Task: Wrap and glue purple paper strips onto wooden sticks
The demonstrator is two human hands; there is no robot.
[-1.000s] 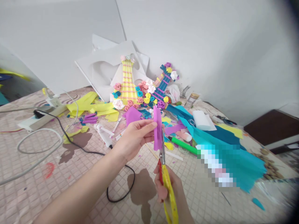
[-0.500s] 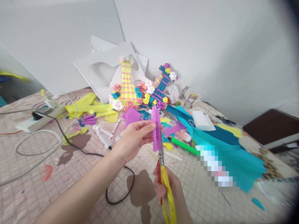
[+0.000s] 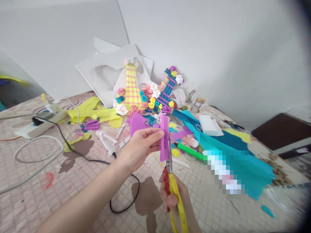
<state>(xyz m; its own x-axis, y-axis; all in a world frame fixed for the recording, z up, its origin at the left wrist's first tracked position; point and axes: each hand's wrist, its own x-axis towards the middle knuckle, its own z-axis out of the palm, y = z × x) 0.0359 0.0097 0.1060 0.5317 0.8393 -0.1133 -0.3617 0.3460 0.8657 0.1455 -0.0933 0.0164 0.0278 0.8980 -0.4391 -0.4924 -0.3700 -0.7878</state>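
Observation:
My left hand (image 3: 143, 145) pinches a folded strip of purple crepe paper (image 3: 165, 139) by its left edge and holds it upright above the table. My right hand (image 3: 176, 194) grips a pair of scissors (image 3: 178, 207) with one red and one yellow handle. The blades point up and lie along the strip's right edge, touching or very close to it; whether they are cutting cannot be made out. Behind the left fingers lies a larger purple paper piece (image 3: 137, 123).
Two paper guitars with crepe flowers, one yellow (image 3: 131, 84) and one blue (image 3: 167, 92), lean at the back. A glue gun (image 3: 107, 144), a power strip (image 3: 31, 127) and cables lie left. Right are teal crepe paper (image 3: 233, 152), a green marker (image 3: 189, 151) and a white roll (image 3: 208, 125).
My left hand and the purple strip have shifted slightly right and down. The scissors have moved a little right with my right hand, their blades still beside the strip.

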